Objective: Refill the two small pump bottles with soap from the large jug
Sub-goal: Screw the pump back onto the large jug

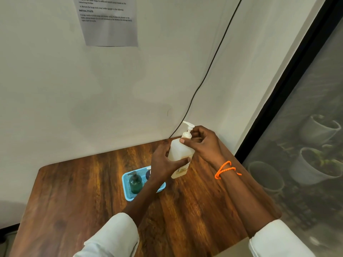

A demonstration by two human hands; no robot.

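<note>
Jug (pixel 181 154) being held above the worktop (pixel 92 191), left hand (pixel 163 164) wrapping its body to steady it, right hand (pixel 202 143) pinching the pump collar, likely unscrewing. Green pump bottle (pixel 135 182) waiting in the blue tray (pixel 126 190) nearby.

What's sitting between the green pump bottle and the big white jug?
In the head view, the left hand and a partly hidden dark bottle lie between green pump bottle and jug.
</note>
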